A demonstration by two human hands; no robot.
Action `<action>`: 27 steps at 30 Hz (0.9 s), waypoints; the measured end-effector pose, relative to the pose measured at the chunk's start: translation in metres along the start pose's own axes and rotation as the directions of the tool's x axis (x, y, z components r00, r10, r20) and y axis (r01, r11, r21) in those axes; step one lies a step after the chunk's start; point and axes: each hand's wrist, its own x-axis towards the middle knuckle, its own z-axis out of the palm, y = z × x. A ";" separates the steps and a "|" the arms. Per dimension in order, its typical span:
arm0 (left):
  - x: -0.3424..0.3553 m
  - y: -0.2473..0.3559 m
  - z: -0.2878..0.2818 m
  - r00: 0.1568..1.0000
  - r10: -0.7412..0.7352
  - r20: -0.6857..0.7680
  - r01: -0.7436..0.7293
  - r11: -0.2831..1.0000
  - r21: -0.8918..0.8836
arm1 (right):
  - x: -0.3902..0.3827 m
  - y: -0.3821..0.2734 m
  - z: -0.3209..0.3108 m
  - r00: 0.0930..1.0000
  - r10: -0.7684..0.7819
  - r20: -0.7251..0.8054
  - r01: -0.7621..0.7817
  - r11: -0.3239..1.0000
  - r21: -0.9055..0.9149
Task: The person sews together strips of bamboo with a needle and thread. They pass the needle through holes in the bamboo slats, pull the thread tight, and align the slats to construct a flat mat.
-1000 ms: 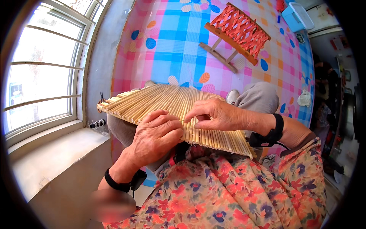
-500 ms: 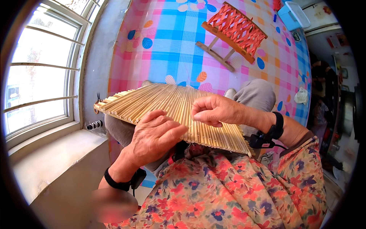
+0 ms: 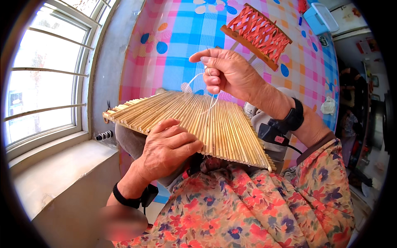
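Observation:
A mat of thin yellow reed-like sticks (image 3: pixel 231 132), laid side by side, rests across my lap. My left hand (image 3: pixel 167 146) grips its near edge, fingers on top and thumb toward the middle. Above the mat my right hand (image 3: pixel 233 74) is raised, thumb and forefinger pinched and the other fingers curled. White thread (image 3: pixel 214 105) runs from this hand down to the sticks, with a loop hanging on its left side. Whether a needle is in the pinch I cannot tell.
A wooden stool frame with red woven strips (image 3: pixel 258 35) lies beyond my knees on the patterned floor covering (image 3: pixel 182 53). To the left are a barred window (image 3: pixel 45 87) and a sill (image 3: pixel 62 175). A blue bin (image 3: pixel 317 20) and white cloth (image 3: pixel 328 106) are at right.
My right hand has risen from close over the mat, up and away from me, drawing the white thread into view. My left hand has stayed on the near edge.

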 end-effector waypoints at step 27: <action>-0.012 0.001 -0.001 1.000 0.000 -0.015 0.000 1.000 0.020 | 0.005 0.007 -0.014 0.997 0.083 0.007 -0.080 0.975 -0.205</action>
